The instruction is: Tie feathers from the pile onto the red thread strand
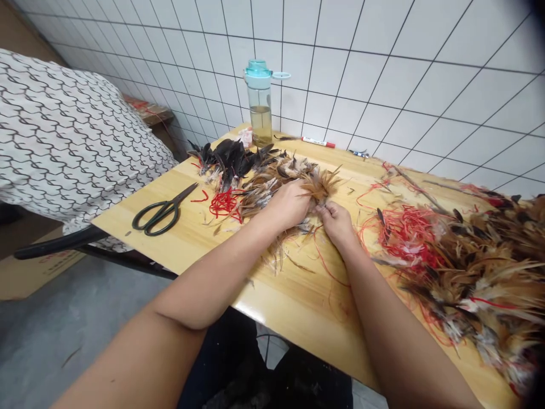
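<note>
A tuft of brown feathers (322,184) stands up between my two hands over the table. My left hand (293,203) is closed around the tuft's left side. At its base, the fingers of my right hand (336,221) are pinched together, and a red string (320,255) trails down near them. Behind and left of my left hand lie brown and grey feathers (259,190), with black feathers (232,162) farther left. A bundle of red string (225,204) sits in front of the black ones.
Dark-handled scissors (160,216) lie near the left edge of the wooden table (200,241). A water bottle (260,113) and a red-capped marker (317,142) are by the tiled wall. Tangled red string (411,233) and a large feather heap (489,267) cover the right side.
</note>
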The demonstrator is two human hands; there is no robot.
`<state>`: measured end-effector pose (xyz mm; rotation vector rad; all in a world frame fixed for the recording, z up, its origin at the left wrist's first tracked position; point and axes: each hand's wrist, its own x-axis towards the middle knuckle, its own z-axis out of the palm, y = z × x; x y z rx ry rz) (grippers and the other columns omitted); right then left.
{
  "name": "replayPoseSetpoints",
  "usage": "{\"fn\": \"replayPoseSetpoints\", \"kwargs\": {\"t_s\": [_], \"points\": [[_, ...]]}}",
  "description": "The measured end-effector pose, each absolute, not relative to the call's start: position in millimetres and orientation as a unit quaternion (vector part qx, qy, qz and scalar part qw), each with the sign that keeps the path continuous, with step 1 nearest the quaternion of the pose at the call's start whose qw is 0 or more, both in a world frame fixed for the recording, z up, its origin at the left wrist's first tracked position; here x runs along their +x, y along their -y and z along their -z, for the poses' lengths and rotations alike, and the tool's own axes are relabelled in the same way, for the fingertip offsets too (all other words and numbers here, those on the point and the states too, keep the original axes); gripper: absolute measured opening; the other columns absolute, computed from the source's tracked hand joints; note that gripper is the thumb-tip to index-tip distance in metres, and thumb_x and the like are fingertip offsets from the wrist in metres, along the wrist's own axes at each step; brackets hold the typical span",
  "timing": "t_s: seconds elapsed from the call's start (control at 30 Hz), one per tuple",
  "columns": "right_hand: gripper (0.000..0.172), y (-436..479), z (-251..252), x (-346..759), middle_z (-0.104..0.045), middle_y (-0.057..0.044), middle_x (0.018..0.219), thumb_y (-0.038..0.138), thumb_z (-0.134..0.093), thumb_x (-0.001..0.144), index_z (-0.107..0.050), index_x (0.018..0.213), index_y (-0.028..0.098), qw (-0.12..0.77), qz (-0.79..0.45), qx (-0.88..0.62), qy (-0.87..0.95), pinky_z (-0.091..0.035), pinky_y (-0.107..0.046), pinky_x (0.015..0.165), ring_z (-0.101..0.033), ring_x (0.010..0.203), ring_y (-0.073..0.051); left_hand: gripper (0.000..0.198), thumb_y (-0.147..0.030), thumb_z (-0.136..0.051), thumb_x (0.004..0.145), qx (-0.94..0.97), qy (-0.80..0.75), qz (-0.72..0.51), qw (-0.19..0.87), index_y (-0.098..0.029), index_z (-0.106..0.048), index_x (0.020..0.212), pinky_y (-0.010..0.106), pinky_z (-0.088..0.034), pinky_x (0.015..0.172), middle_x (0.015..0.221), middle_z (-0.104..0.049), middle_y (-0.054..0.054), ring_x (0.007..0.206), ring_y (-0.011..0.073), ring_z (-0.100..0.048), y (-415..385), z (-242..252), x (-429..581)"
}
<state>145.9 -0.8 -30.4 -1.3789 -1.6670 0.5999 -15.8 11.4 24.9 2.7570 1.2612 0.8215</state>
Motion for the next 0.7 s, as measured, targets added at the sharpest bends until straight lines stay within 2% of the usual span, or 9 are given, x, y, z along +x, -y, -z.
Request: {"fn": "replayPoseSetpoints", "kwargs": {"t_s": [0.13,0.23,0.33,0.43,0.57,0.7], "points": [[0.025,-0.6,31.3,145.9,-0.054,0.001,0.060,0.040,-0.050,0.081,-0.056,0.065,0.021,0.469,-0.290,-0.567,0.612,-0.039,-0.028,0.062,-0.048,0.058,-0.015,0.027,-0.013,-0.045,0.086,0.861,-0.420,-0.286,0.029,-0.015,-0.066,0.102,0.030,-0.050,0.084,0.098,-0.067,0.009,0.091,0.0185,-0.063,-12.0,-27.5,-16.9],[0.031,-1.0,30.9,146.5,-0.047,0.003,0.057,0.048,-0.047,0.081,-0.051,0.065,0.022,0.496,-0.299,-0.561,0.591,-0.036,-0.027,0.059,-0.044,0.057,-0.014,0.019,-0.015,-0.049,0.085,0.844,-0.446,-0.291,0.063,-0.014,-0.066,0.092,0.031,-0.049,0.083,0.088,-0.067,0.008,0.086,0.0189,-0.062,-11.4,-33.3,-17.7],[0.031,-1.0,31.2,146.6,-0.045,0.003,0.056,0.048,-0.048,0.080,-0.049,0.064,0.022,0.493,-0.290,-0.570,0.590,-0.034,-0.027,0.058,-0.042,0.057,-0.014,0.014,-0.015,-0.052,0.083,0.830,-0.458,-0.291,0.130,-0.015,-0.066,0.086,0.030,-0.048,0.082,0.083,-0.067,0.004,0.083,0.0173,-0.061,-10.5,-37.6,-17.6],[0.029,-1.3,31.6,146.2,-0.043,0.004,0.056,0.044,-0.049,0.081,-0.049,0.063,0.022,0.494,-0.300,-0.577,0.578,-0.033,-0.027,0.056,-0.040,0.055,-0.013,0.017,-0.017,-0.056,0.082,0.802,-0.469,-0.322,0.180,-0.014,-0.064,0.096,0.029,-0.048,0.082,0.091,-0.067,0.004,0.084,0.0164,-0.060,-11.2,-36.2,-17.5],[0.028,-2.0,27.6,146.6,-0.042,0.004,0.057,0.044,-0.051,0.082,-0.045,0.065,0.022,0.547,-0.367,-0.550,0.514,-0.032,-0.025,0.052,-0.037,0.052,-0.011,0.025,-0.018,-0.057,0.082,0.763,-0.484,-0.411,0.122,-0.016,-0.062,0.107,0.033,-0.046,0.090,0.112,-0.060,0.008,0.100,0.0189,-0.057,-14.7,-31.1,-19.9],[0.030,-3.9,21.8,150.4,-0.044,0.005,0.061,0.045,-0.057,0.081,-0.042,0.068,0.023,0.609,-0.430,-0.515,0.423,-0.032,-0.023,0.046,-0.034,0.048,-0.009,0.017,-0.017,-0.055,0.083,0.756,-0.495,-0.425,0.057,-0.016,-0.064,0.098,0.036,-0.043,0.094,0.105,-0.060,0.008,0.102,0.0206,-0.053,-16.0,-30.4,-22.0]]}}
